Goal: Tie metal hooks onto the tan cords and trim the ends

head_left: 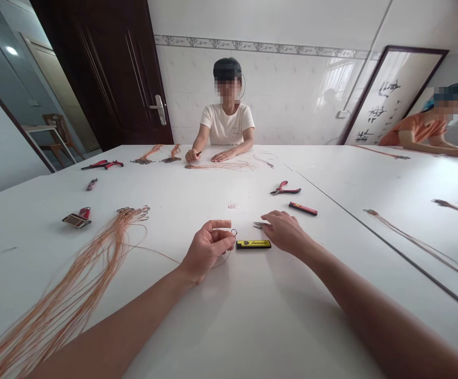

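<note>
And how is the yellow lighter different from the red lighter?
The yellow lighter lies nearly straight across the view; the red lighter slants. The yellow lighter is close to the left hand; the red lighter is farther off, near red-handled pliers. Both are slim and lie on the white table.

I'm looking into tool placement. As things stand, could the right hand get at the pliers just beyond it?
Probably yes: the pliers lie just beyond the right hand, with nothing visible between them. That hand is on a small metal tool, though, and may have to let go first.
</note>
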`<state>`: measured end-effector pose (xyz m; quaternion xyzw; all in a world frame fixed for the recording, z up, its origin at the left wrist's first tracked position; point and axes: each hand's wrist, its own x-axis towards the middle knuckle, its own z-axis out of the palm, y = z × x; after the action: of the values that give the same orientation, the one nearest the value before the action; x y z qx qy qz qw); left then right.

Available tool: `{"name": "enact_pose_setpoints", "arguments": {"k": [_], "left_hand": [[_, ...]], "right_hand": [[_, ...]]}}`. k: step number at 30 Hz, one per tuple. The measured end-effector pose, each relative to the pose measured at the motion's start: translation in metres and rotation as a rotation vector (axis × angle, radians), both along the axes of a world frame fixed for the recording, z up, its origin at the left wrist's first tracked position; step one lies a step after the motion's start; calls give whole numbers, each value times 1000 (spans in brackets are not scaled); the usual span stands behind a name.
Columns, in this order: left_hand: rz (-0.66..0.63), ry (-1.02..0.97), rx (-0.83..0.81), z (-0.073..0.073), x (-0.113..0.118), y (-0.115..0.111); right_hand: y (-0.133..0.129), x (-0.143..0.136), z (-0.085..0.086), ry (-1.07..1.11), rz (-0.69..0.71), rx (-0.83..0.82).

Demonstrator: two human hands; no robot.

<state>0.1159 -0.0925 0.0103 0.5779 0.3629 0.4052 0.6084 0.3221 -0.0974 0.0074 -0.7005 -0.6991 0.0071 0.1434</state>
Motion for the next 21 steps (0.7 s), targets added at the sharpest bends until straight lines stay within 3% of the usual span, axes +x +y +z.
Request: {"name": "enact_pose_setpoints", "arguments": {"k": [4,21], "left_hand": [[-4,3,7,0,0,1],[-20,12,17,-1,0,1]], "right_hand": [[6,10,-4,-16,-2,-76],[7,17,-1,145,-27,-73]]}}
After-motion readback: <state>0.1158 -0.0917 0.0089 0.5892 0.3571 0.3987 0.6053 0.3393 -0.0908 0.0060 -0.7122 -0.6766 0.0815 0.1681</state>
